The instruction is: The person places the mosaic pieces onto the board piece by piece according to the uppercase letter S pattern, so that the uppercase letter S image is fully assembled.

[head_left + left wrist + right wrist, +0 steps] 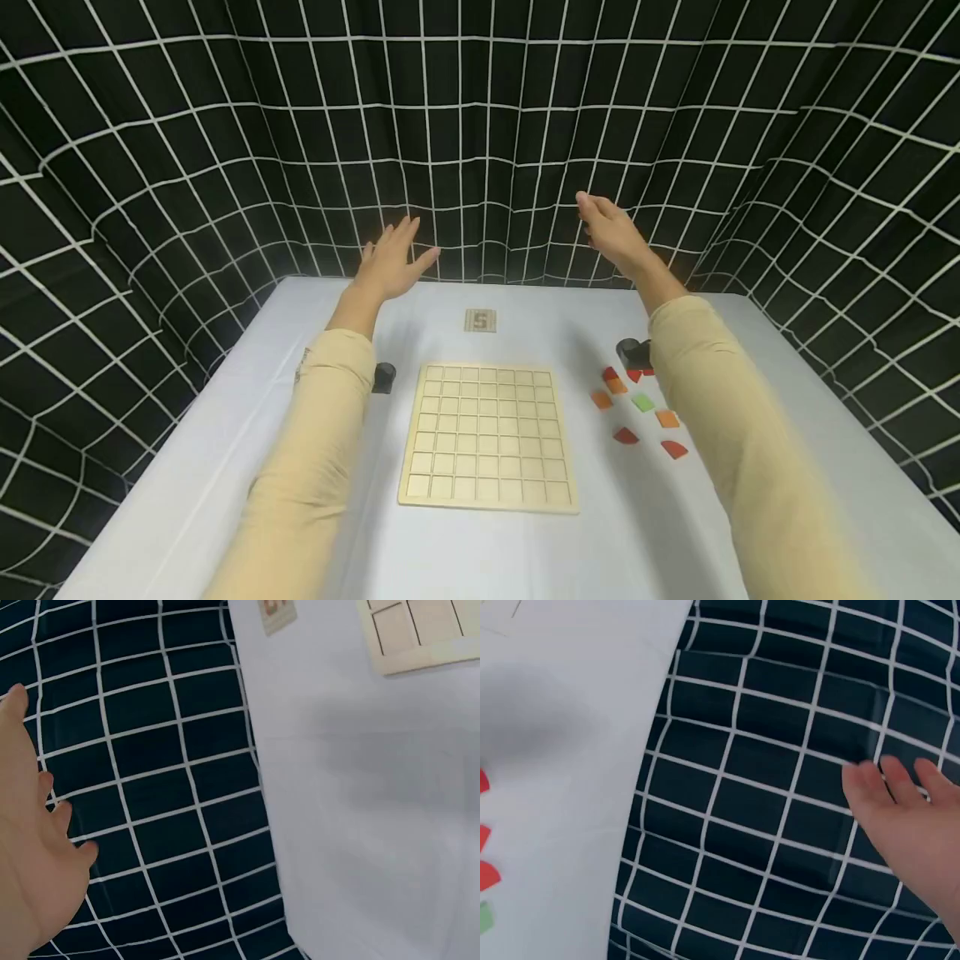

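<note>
Head view, L to R. Black block (384,377) on the bench (262,358). Left hand (390,265) raised over the far edge: grip wide, fingers spread, holding nothing. Tag (480,320) lies flat beyond the board (489,433), a gridded square near mid-bench. Right hand (611,233) also up, in front of the curtain (487,125). Its grip looks narrower, fingers slightly bent; right wrist view shows nothing held. Pieces lie right of the board, apart from it: red (626,436), orange (602,400), one green (642,402). Right sleeve (720,417) may hide more.

Step, my read: between grasps, both hands off everything. Any pick from here calls for lowering the right hand back toward the pieces, then a thumb-finger pinch; they look thin.
</note>
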